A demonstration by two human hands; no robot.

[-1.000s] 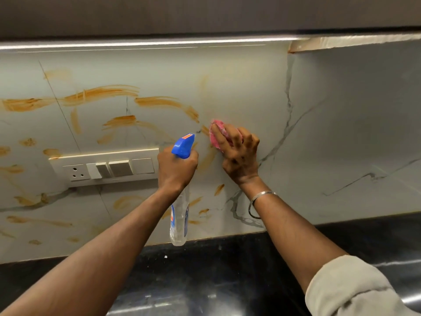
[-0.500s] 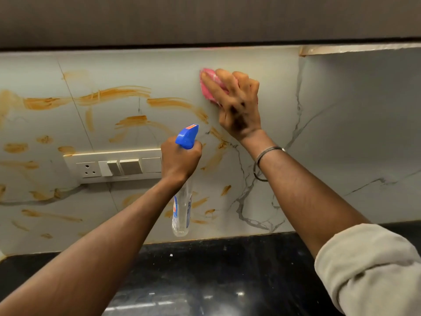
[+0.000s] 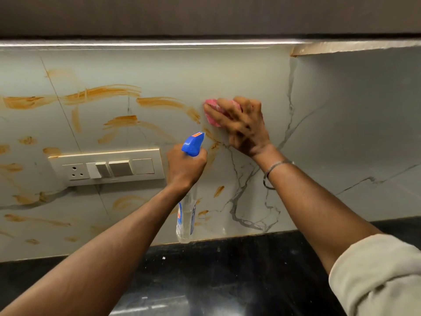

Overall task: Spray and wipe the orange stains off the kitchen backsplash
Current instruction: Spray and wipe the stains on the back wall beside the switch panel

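My left hand (image 3: 185, 168) curls tight round the clear blue-topped spray bottle (image 3: 186, 220). My right hand (image 3: 245, 127), fingers spread, presses a pink cloth (image 3: 213, 119) onto the orange-smeared marble backsplash (image 3: 159, 71).

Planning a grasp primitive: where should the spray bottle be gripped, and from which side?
Grip the bottle at the neck under the blue head, coming from the near side, opposite the nozzle, as the left hand does. It hangs upright with the nozzle facing the backsplash.
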